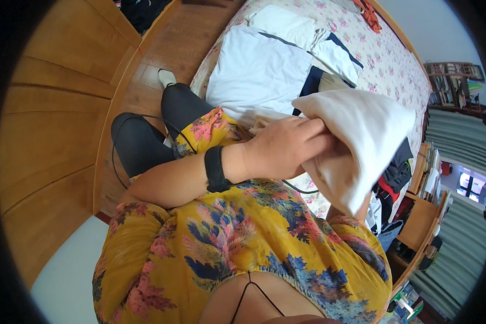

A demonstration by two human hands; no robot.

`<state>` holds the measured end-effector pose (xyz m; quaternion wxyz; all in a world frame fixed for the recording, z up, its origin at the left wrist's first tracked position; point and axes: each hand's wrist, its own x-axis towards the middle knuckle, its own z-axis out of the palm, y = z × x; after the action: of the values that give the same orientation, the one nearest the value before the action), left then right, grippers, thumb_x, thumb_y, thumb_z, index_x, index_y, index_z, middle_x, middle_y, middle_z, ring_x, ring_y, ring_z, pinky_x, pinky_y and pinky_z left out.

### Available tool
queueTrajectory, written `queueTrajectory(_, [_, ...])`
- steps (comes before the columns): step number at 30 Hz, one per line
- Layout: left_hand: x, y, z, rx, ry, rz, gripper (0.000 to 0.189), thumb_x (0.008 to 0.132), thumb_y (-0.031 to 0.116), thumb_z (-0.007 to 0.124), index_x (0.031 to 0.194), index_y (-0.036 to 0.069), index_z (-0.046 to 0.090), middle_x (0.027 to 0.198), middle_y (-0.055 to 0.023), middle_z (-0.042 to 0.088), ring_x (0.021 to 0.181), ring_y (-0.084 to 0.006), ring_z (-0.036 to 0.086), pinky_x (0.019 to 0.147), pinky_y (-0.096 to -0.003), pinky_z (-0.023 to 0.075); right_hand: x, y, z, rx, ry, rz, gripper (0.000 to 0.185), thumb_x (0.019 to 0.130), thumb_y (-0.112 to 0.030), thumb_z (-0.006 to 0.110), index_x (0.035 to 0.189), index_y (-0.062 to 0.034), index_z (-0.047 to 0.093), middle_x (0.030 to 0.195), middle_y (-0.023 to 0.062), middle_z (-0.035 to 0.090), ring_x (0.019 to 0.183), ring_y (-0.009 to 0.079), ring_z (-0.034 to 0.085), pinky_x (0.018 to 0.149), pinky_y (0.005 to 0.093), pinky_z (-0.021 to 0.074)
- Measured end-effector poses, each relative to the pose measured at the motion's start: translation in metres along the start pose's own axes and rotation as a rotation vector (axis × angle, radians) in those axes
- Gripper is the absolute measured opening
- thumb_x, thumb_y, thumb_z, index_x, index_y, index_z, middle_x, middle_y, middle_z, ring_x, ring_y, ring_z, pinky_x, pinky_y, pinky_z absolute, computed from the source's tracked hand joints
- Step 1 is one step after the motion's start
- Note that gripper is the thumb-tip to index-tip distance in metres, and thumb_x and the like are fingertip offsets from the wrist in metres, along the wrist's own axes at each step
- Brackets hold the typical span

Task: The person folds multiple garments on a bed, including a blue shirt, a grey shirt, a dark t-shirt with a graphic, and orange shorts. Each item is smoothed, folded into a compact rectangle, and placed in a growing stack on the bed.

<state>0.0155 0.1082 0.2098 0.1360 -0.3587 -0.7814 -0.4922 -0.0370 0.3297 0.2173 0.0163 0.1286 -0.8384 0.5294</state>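
My left hand [285,148], with a black band [216,169] on its wrist, grips the edge of a white folded cloth garment [372,121]. The fabric is lifted above the bed and droops over my fingertips, which are partly hidden. My right forearm [362,208] comes up behind the fabric; the right hand itself is hidden. Beyond my left hand, a large white garment [259,69] lies spread on the bed. Dark navy fabric [311,83] shows at its right side.
The bed [372,52] has a floral sheet. Further white clothes [283,24] lie at its far side, and dark and red clothes [395,174] are heaped on the right. A wooden cabinet [60,133] stands left. A black cable [301,189] passes below my left hand.
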Motion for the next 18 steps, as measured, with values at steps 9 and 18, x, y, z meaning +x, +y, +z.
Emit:
queueTrajectory(9, [0.005, -0.011, -0.077, -1.087, 0.153, -0.614, 0.046, 0.085, 0.018, 0.066, 0.124, 0.001, 0.051, 0.113, -0.0101, 0.061, 0.101, -0.0183, 0.059, 0.086, -0.0314, 0.0487, 0.033, -0.014, 0.023, 0.157, -0.104, 0.212, 0.028, 0.081, -0.005, 0.064, 0.107, 0.0036, 0.060, 0.099, 0.0072, 0.064, 0.088, 0.0147, 0.060, 0.079, 0.0274, 0.0468])
queueTrajectory(18, [0.032, -0.019, -0.183, -1.011, 0.179, -0.526, 0.038, 0.089, 0.021, 0.060, 0.122, 0.004, 0.053, 0.113, -0.0099, 0.062, 0.101, -0.0195, 0.062, 0.088, -0.0343, 0.0502, 0.092, -0.055, 0.067, 0.569, -0.192, 0.054, 0.057, 0.080, -0.031, 0.070, 0.119, 0.0057, 0.050, 0.111, 0.0119, 0.058, 0.104, 0.0198, 0.055, 0.094, 0.0334, 0.0394])
